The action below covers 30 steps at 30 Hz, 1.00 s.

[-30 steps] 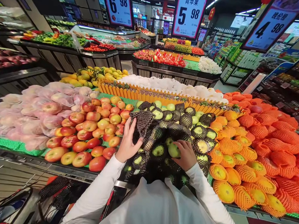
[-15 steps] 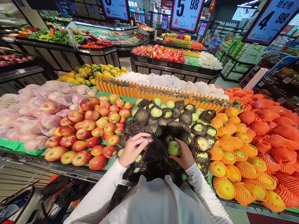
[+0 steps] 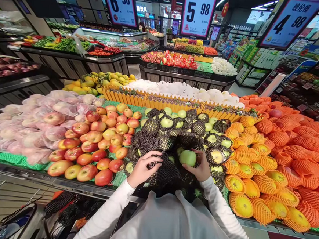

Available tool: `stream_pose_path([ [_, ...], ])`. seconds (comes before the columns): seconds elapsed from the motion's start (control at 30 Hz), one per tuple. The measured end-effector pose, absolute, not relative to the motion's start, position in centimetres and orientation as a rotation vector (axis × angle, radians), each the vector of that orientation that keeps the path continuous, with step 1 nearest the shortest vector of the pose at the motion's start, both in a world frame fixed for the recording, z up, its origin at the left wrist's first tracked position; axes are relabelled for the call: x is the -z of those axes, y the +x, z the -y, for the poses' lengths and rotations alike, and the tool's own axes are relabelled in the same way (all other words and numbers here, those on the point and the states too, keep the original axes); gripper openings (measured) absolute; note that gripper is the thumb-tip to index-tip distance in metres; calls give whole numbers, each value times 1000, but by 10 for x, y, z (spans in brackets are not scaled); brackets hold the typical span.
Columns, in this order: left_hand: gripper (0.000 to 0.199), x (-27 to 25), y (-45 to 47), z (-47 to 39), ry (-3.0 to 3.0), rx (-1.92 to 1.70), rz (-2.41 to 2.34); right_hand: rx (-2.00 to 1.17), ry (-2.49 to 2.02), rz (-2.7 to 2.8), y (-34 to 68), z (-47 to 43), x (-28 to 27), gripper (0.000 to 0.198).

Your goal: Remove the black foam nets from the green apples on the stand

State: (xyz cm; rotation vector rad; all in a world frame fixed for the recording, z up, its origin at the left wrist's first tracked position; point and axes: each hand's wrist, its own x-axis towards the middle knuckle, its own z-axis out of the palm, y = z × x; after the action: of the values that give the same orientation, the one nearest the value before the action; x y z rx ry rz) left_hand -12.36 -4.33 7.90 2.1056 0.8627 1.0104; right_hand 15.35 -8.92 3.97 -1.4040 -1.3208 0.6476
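A green apple (image 3: 187,158) lies between right hand (image 3: 202,168), gripping it, and left hand (image 3: 141,170); the latter pinches black netting (image 3: 168,173).

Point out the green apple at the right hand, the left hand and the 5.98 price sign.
Green apple (image 3: 187,158): head view, its bare front.
Left hand (image 3: 142,170): head view, back of the hand.
Price sign (image 3: 197,13): head view, its centre.

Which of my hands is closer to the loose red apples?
Left. Your left hand is just right of the loose red apples, at black netting; your right hand is farther right, holding a green apple.
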Motion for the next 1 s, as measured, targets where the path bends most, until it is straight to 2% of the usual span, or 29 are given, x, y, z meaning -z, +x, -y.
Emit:
stream_pose_path([
  [0.1,15,-77,-136,44,2063,-1018,-940,-982,-1312,912,153,93,-38,49],
  [0.2,17,-75,-143,44,2016,-1018,-1030,-1189,-1325,801,149,98,-35,53],
  [0.27,17,-74,-144,44,2001,-1024,-1064,-1053,-1411,974,145,101,-37,57],
  [0.4,17,-76,-142,44,1998,-1037,-1062,-484,-1593,1598,139,99,-56,61],
  [0.5,17,-77,-141,45,1999,-1029,-1049,-298,-1701,1985,136,87,-68,67],
  [0.63,17,-77,-143,45,1991,-1028,-1061,-386,-1760,2239,138,69,-69,70],
  [0.83,16,-77,-142,47,1957,-1022,-1060,-712,-1454,2304,157,59,-58,73],
  [1.0,16,-76,-136,51,1912,-998,-1032,-715,-1295,2206,164,68,-49,85],
])
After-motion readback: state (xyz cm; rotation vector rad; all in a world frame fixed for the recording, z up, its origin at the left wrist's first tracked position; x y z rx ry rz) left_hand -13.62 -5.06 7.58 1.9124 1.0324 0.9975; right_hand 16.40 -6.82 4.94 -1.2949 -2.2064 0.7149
